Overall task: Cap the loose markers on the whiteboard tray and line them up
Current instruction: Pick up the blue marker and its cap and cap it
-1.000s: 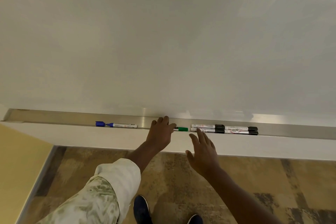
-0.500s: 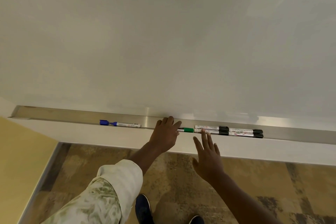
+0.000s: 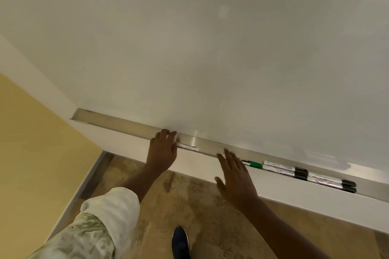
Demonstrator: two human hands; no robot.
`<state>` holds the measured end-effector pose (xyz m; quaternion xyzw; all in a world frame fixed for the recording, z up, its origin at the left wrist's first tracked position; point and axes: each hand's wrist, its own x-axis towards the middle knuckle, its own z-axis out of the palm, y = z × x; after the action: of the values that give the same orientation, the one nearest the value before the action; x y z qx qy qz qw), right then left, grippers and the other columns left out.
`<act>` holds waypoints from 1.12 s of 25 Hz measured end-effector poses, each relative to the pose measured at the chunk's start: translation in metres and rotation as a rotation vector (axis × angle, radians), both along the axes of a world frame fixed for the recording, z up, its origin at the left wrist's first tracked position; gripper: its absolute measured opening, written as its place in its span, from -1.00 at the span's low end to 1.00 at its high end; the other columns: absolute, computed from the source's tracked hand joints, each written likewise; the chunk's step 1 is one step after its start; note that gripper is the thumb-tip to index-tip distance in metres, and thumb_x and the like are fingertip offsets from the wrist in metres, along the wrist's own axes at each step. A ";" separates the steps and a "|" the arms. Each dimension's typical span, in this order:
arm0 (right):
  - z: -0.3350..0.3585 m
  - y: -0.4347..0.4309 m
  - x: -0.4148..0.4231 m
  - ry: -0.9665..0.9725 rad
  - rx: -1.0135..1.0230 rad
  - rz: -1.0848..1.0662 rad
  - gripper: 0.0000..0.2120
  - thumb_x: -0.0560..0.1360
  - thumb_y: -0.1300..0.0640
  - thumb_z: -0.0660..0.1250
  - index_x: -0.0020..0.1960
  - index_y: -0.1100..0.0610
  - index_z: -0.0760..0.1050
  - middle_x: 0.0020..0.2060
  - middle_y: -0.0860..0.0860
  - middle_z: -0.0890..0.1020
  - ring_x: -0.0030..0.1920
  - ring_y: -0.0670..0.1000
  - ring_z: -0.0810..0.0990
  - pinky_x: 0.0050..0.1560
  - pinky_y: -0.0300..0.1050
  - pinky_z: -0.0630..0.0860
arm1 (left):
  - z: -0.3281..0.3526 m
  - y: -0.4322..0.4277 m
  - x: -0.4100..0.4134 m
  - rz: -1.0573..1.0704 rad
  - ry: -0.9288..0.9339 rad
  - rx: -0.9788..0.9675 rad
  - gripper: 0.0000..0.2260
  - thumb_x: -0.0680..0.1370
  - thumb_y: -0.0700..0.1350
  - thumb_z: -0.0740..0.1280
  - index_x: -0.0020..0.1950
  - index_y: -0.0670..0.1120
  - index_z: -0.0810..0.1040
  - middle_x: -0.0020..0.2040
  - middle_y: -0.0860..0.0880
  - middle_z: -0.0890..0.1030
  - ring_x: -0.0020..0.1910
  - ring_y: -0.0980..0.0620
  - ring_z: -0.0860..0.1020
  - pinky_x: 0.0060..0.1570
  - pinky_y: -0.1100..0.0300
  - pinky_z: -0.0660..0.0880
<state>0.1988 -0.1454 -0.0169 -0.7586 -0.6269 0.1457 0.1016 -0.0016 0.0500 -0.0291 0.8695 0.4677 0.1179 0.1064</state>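
Note:
The metal whiteboard tray [image 3: 117, 123] runs slantwise below the whiteboard. My left hand [image 3: 163, 149] lies in the tray, and its fingers curl over the left end of the blue marker, hiding that end. Only the marker's white barrel [image 3: 188, 147] sticks out to the right of the hand. My right hand [image 3: 235, 174] hovers at the tray's front lip with fingers straight and holds nothing. Just right of it lies a green marker [image 3: 254, 164]. Beyond that lie several black-capped markers [image 3: 283, 170], in pairs, end to end.
A white ledge [image 3: 315, 202] fronts the tray. A yellow wall [image 3: 31, 153] stands at the left. Below are patterned floor and my dark shoe [image 3: 180, 242].
My left hand left the green marker and moved left along the tray onto the blue marker. My right hand shifted left too, still spread. The view has swung and tilted.

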 end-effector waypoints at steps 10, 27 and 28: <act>0.004 0.114 -0.063 -0.058 -0.035 0.182 -0.44 0.60 0.11 0.25 0.53 0.15 0.14 0.41 0.12 0.42 0.35 0.15 0.44 0.31 0.05 0.41 | 0.003 0.043 -0.049 -0.110 0.184 -0.004 -0.63 0.50 -0.27 0.31 0.23 0.08 0.52 0.15 -0.02 0.59 0.09 -0.08 0.52 0.03 0.00 0.53; 0.065 0.066 -0.047 0.266 0.127 -0.134 -0.92 0.62 0.08 0.16 0.06 0.06 0.39 -0.38 -0.12 0.46 -0.47 -0.08 0.42 -0.47 -0.32 0.22 | 0.087 0.009 -0.006 0.474 -1.045 -0.784 -0.85 0.61 -0.26 0.28 0.15 -0.16 0.58 -0.09 -0.18 0.72 -0.13 -0.07 0.69 0.03 0.03 0.59; 0.079 0.057 -0.048 0.298 0.148 -0.121 -0.91 0.63 0.04 0.15 0.08 0.04 0.39 -0.40 -0.14 0.46 -0.47 -0.08 0.43 -0.48 -0.32 0.24 | 0.106 -0.002 -0.001 0.533 -1.219 -0.922 -0.87 0.62 -0.26 0.29 0.14 -0.20 0.55 -0.07 -0.22 0.72 -0.10 -0.13 0.70 0.05 0.01 0.59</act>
<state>0.1508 -0.0885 0.0617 -0.7554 -0.5672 0.2037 0.2574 -0.0024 0.0476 0.0766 0.3800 0.5206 0.3879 0.6589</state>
